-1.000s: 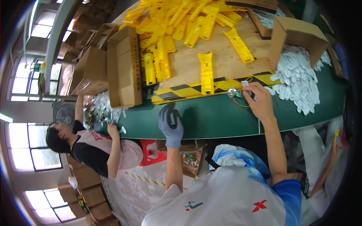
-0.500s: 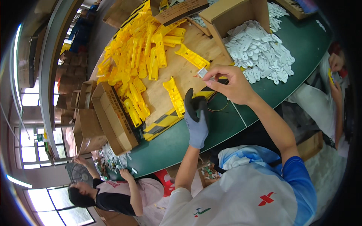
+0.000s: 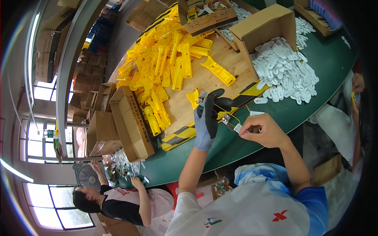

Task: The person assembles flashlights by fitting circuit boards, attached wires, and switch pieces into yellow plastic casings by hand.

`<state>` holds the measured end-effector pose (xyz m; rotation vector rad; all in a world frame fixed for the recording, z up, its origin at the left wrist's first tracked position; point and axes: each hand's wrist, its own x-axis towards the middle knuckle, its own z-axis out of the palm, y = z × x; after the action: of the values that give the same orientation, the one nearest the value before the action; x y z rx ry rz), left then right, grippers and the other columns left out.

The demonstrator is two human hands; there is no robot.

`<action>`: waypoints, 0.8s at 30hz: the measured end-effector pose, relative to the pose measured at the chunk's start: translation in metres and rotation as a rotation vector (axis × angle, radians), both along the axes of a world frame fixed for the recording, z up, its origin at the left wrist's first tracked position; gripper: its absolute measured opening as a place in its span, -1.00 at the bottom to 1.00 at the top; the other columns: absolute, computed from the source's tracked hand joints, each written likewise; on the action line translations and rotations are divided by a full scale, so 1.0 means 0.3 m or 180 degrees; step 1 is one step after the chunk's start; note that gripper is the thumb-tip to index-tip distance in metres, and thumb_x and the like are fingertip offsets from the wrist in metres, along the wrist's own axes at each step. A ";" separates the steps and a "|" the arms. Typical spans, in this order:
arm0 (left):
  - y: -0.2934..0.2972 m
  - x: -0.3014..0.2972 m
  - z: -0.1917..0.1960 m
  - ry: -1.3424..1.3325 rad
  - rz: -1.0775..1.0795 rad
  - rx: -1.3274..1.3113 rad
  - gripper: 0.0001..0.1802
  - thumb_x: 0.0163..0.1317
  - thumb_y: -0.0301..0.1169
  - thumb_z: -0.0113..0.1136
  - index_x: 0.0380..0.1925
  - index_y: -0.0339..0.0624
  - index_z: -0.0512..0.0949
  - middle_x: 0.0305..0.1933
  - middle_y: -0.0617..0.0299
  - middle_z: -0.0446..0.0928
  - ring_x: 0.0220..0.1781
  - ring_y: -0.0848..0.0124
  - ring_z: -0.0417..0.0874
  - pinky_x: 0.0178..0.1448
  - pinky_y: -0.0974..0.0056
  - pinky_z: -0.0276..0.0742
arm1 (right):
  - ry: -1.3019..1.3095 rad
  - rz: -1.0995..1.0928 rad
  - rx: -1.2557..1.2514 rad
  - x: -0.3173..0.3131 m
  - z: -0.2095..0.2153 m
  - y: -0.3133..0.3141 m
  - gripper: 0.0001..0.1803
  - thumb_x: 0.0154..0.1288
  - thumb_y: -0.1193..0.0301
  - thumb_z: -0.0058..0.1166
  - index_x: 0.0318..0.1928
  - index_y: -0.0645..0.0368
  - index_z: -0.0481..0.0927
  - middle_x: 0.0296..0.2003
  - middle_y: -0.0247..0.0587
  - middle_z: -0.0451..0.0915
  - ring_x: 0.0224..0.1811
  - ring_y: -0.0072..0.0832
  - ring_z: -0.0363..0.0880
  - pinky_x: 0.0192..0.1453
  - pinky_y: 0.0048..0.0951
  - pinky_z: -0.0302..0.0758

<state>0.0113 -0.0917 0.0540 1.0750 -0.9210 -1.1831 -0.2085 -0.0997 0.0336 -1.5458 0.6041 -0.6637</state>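
My left hand (image 3: pixel 206 126), in a grey-blue glove with black fingers, is closed on a small circuit board (image 3: pixel 202 98) that shows above its thumb. Thin red and yellow wires run from there to a second small board (image 3: pixel 226 118) beside the glove. My bare right hand (image 3: pixel 267 133) pinches a small white rectangular part (image 3: pixel 238 128) on the wires. Behind its fingertips is another white piece (image 3: pixel 256 113). A yellow plastic housing (image 3: pixel 192 98) lies partly hidden behind the glove. Farther off, a second yellow housing (image 3: pixel 218 71) lies on the wooden board (image 3: pixel 185 106).
Yellow housings (image 3: pixel 157 59) are heaped at the back left. White oval covers (image 3: pixel 283 70) spill from a tipped cardboard box (image 3: pixel 262 27) on the green table (image 3: pixel 165 169). An open carton (image 3: pixel 132 126) stands left. A co-worker (image 3: pixel 130 200) sits at the lower left; another person's arm shows far right.
My right hand has come down and nearer, now pinching a white part among wires. The left hand has closed on a small board. The whole view has shifted slightly.
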 end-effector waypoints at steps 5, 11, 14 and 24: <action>-0.011 0.032 0.013 -0.2329 0.0170 -0.0282 -0.77 0.33 -0.38 0.18 -0.16 -0.35 0.60 -0.31 0.04 0.64 -0.42 0.23 0.56 -0.31 0.18 0.37 | 0.0255 -0.0609 -0.0774 -0.005 0.090 -0.061 -0.82 0.18 0.50 0.25 -0.17 0.22 0.67 -0.23 -0.21 0.70 -0.28 -0.52 0.67 -0.25 -0.53 0.55; 0.007 -0.009 0.220 -0.2527 -0.0333 -0.1186 -0.80 0.31 -0.38 0.18 -0.35 -0.33 0.60 -0.56 0.08 0.58 -0.56 0.32 0.54 -0.40 0.24 0.38 | -0.0470 -0.1179 -0.2760 0.080 0.323 -0.236 -0.73 0.14 0.51 0.27 -0.10 0.18 0.68 -0.09 -0.16 0.69 -0.04 -0.33 0.67 0.02 -0.39 0.56; -0.010 0.065 0.255 -0.0951 -0.1246 -0.0009 -0.71 0.39 -0.32 0.11 -0.36 -0.36 0.62 -0.54 0.15 0.61 -0.61 0.49 0.51 -0.48 0.38 0.38 | -0.0588 0.0077 -0.2708 0.124 0.357 -0.318 -0.70 0.02 0.58 0.30 -0.15 0.20 0.70 -0.06 -0.11 0.67 -0.04 -0.23 0.66 0.07 -0.32 0.55; 0.003 0.173 0.365 -0.0844 -0.1133 -0.0124 -0.60 0.41 -0.16 0.06 -0.28 -0.29 0.68 -0.77 0.34 0.38 -0.77 0.61 0.34 -0.61 0.44 0.23 | -0.1269 -0.0524 -0.1482 0.328 0.402 -0.314 -0.83 0.12 0.62 0.35 -0.23 0.32 0.74 -0.34 -0.20 0.72 -0.37 -0.59 0.63 -0.30 -0.59 0.53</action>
<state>0.0631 -0.0908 0.1634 1.0809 -1.3795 -1.3229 -0.1102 -0.1939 0.1543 -1.7302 0.2839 -1.2699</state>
